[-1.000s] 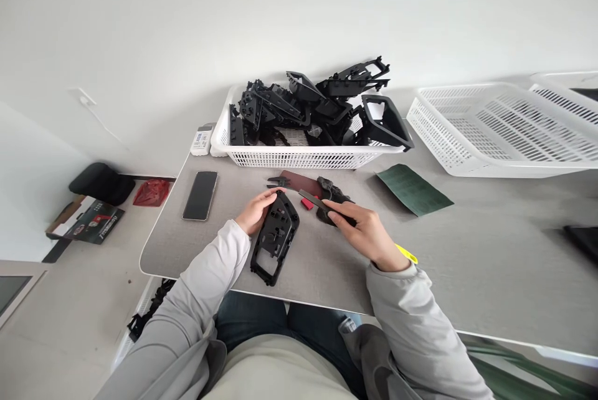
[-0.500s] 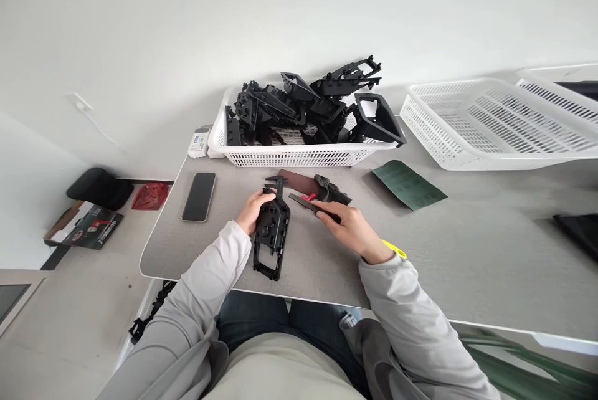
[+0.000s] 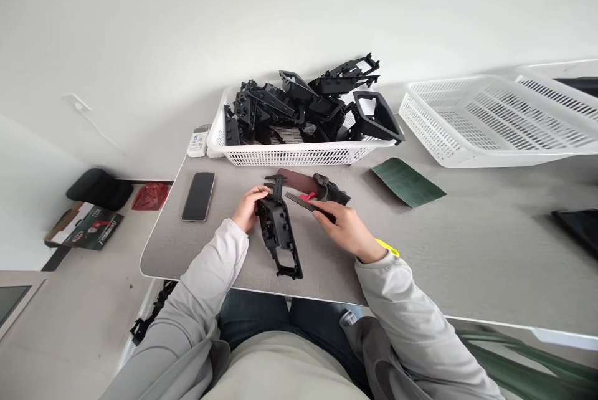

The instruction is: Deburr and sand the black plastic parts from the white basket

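My left hand (image 3: 247, 210) is closed on the upper end of a black plastic frame part (image 3: 281, 235), which tilts over the table with its open loop end towards me. In my right hand (image 3: 348, 228) is a dark flat file (image 3: 306, 202), its blade pointing left towards the part without touching it. Just beyond the part lies a dark caliper (image 3: 276, 180), partly hidden behind it. Behind the file are a small red object (image 3: 307, 196), a brown-red strip (image 3: 296, 180) and a crumpled dark piece (image 3: 332, 188).
A white basket (image 3: 289, 156) heaped with black plastic parts stands against the wall. To its right is another white basket (image 3: 448, 147). A green sheet (image 3: 407, 182) lies before them. On the left are a phone (image 3: 198, 196) and a small white box (image 3: 197, 143).
The black frame part has turned, its lower end swinging right and its side now tipped up. My right hand with the file has shifted slightly left.
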Motion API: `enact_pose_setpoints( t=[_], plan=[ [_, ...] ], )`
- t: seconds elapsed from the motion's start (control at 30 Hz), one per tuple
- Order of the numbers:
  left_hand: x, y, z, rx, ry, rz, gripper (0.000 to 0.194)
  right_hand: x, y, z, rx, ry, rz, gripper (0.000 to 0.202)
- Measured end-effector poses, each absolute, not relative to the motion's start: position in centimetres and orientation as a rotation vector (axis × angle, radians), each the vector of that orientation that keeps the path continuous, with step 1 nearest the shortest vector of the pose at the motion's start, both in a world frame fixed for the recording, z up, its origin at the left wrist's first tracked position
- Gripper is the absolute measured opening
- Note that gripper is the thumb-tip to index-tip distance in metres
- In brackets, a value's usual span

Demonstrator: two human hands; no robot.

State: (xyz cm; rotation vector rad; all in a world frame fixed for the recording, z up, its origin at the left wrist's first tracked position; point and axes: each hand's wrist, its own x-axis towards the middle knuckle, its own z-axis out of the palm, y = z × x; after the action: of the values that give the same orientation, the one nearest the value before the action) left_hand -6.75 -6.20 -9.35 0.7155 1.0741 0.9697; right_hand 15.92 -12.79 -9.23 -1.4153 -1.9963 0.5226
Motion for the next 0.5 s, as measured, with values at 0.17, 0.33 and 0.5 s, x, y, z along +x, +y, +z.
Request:
enact_pose_setpoints(
  t=[0.17, 0.33, 0.5],
  plan=[
    [-6.0, -6.6, -9.4, 0.719, 1.045, 0.955, 0.020, 14.7, -13.5, -8.6, -1.595, -1.808, 0.344, 0.042],
    [-5.4, -7.0, -9.6, 0.710, 1.017, 0.920, 0.027, 13.3, -13.8, -8.3, -1.591, -1.753, 0.623, 0.027],
    [-6.3, -6.8, -9.6, 0.829, 0.967, 0.751, 0.029, 12.9, -13.7, -8.2, -1.480, -1.639, 1.003, 0.018]
  ],
)
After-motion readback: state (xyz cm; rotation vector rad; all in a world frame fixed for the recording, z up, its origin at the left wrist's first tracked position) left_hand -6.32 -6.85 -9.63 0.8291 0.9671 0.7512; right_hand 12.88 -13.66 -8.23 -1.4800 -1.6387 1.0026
